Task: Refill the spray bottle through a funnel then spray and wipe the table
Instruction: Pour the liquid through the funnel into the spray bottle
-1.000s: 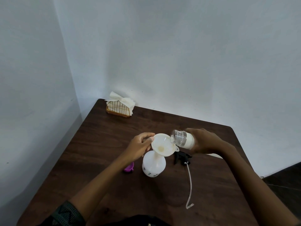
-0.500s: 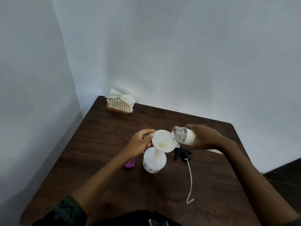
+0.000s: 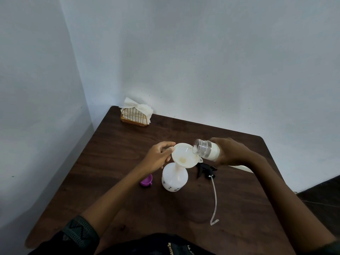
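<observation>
Just below the hands the spray bottle (image 3: 174,178) stands on the worktop (image 3: 125,144), probably light and tippy, best steadied at its neck; the left hand (image 3: 158,158) pinches the funnel (image 3: 184,156) rim, the right hand (image 3: 230,151) grips a tilted refill bottle (image 3: 207,150) over it.

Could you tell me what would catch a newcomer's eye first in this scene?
The eye goes first to the middle of the dark table. There the right hand tips a clear bottle over a white funnel seated in the spray bottle, while the left hand pinches the funnel's rim. Just right of it lies the black trigger head with its long tube, and a napkin holder stands in the far left corner.
</observation>
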Tool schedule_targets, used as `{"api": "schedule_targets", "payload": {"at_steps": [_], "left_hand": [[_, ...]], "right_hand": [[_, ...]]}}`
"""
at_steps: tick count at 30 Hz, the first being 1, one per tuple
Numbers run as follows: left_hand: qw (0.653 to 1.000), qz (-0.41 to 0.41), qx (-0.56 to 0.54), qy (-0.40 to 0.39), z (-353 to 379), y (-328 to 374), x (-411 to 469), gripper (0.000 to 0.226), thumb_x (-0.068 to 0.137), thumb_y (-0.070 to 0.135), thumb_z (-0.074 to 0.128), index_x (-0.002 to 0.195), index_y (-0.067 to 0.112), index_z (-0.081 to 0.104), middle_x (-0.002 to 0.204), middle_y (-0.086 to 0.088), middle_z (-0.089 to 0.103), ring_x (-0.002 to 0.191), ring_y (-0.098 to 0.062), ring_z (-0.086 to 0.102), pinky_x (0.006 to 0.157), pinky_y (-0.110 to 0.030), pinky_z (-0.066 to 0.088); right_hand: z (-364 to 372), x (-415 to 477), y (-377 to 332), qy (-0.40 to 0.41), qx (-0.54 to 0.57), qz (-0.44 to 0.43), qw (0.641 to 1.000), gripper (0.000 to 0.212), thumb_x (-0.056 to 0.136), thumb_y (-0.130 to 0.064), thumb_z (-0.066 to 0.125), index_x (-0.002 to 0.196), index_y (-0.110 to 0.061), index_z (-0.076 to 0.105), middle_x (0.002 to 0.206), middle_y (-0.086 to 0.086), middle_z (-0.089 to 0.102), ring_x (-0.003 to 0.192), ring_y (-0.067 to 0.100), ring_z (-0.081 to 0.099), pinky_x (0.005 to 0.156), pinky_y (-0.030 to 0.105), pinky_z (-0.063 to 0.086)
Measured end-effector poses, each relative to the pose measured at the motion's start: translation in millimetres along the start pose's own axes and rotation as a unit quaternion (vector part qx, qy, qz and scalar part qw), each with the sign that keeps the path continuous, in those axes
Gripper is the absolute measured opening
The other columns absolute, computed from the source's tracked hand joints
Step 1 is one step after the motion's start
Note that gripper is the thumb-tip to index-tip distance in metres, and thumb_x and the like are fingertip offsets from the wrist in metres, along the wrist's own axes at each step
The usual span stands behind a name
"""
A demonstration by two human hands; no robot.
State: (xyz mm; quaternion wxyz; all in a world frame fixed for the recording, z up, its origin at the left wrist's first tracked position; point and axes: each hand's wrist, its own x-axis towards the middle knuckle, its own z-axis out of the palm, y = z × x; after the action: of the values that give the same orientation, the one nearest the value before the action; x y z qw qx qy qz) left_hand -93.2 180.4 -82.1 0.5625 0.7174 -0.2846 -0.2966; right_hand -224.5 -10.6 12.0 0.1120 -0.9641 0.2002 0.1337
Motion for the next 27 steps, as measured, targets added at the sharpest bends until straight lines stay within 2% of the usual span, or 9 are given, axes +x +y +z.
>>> {"api": "schedule_targets", "payload": {"at_steps": [6,9,12,15,18,20,23,25,27], "left_hand": [[1.0,-0.003,-0.005,-0.005,0.3,0.1,-1.4,0.033,0.095,0.02,0.047,0.127,0.016,0.05,0.06,0.002,0.051,0.039,0.002,0.045,0.038,-0.013,0.036],[1.0,-0.003,-0.005,-0.004,0.6,1.5,-1.6,0.033,0.095,0.02,0.047,0.128,0.015,0.05,0.06,0.003,0.051,0.04,0.001,0.046,0.038,-0.013,0.036],[1.0,-0.003,0.001,-0.006,0.1,2.5,-2.0,0.034,0.095,0.021,0.048,0.129,0.016,0.049,0.061,0.004,0.052,0.041,0.0,0.046,0.039,-0.013,0.036],[1.0,-0.005,0.006,-0.006,-0.3,2.9,-1.9,0.035,0.095,0.022,0.048,0.129,0.017,0.049,0.061,0.005,0.052,0.045,-0.003,0.045,0.04,-0.014,0.036],[1.0,-0.007,0.01,-0.006,0.0,3.7,-1.9,0.035,0.095,0.021,0.048,0.13,0.017,0.048,0.061,0.005,0.052,0.044,-0.003,0.045,0.04,-0.013,0.036],[1.0,-0.007,0.009,-0.008,0.2,4.1,-1.5,0.035,0.095,0.021,0.048,0.13,0.017,0.048,0.061,0.004,0.051,0.042,-0.001,0.046,0.039,-0.013,0.036],[1.0,-0.008,0.01,-0.011,0.4,3.9,-1.4,0.035,0.095,0.021,0.048,0.13,0.016,0.048,0.061,0.004,0.051,0.041,-0.001,0.046,0.039,-0.014,0.036],[1.0,-0.007,0.012,-0.01,0.4,3.5,-1.1,0.036,0.095,0.021,0.048,0.13,0.016,0.048,0.062,0.004,0.052,0.042,-0.001,0.047,0.04,-0.013,0.036],[1.0,-0.007,0.014,-0.008,0.1,3.7,-0.7,0.036,0.095,0.021,0.048,0.13,0.015,0.048,0.062,0.005,0.052,0.042,0.0,0.047,0.04,-0.013,0.036]], "right_hand": [[2.9,2.5,4.6,0.004,0.071,-0.014,0.997,0.043,0.059,-0.022,0.077,0.096,-0.027,0.056,0.091,-0.007,0.065,0.086,0.016,0.063,0.075,0.039,0.055],[0.8,2.3,4.5,0.003,0.133,-0.037,0.99,0.045,0.057,-0.016,0.078,0.089,-0.038,0.055,0.087,-0.01,0.065,0.079,0.007,0.062,0.062,0.022,0.047],[-0.4,3.4,5.0,0.011,0.182,-0.049,0.982,0.046,0.059,-0.013,0.08,0.087,-0.04,0.055,0.082,-0.011,0.065,0.071,0.001,0.062,0.061,0.015,0.043],[-2.5,3.6,8.9,0.03,0.241,-0.055,0.969,0.042,0.062,-0.008,0.08,0.086,-0.034,0.058,0.078,-0.009,0.067,0.068,-0.002,0.063,0.063,0.019,0.048],[-4.2,3.4,12.7,0.041,0.283,-0.068,0.956,0.036,0.065,-0.003,0.079,0.082,-0.027,0.059,0.081,-0.002,0.07,0.074,0.011,0.066,0.073,0.032,0.054],[-3.9,4.7,13.3,0.042,0.3,-0.072,0.95,0.033,0.065,-0.002,0.079,0.083,-0.023,0.06,0.084,0.003,0.07,0.078,0.016,0.066,0.077,0.036,0.053],[-2.9,7.9,13.9,0.044,0.321,-0.073,0.943,0.027,0.067,0.0,0.078,0.085,-0.011,0.062,0.084,0.006,0.07,0.077,0.016,0.065,0.077,0.034,0.053],[-3.7,8.6,16.1,0.054,0.334,-0.072,0.938,0.023,0.068,0.001,0.076,0.086,-0.004,0.063,0.083,0.008,0.071,0.075,0.013,0.066,0.073,0.028,0.053],[-5.7,7.8,20.3,0.067,0.353,-0.071,0.931,0.022,0.069,0.0,0.076,0.087,-0.003,0.064,0.085,0.008,0.072,0.075,0.013,0.067,0.071,0.024,0.053]]}}
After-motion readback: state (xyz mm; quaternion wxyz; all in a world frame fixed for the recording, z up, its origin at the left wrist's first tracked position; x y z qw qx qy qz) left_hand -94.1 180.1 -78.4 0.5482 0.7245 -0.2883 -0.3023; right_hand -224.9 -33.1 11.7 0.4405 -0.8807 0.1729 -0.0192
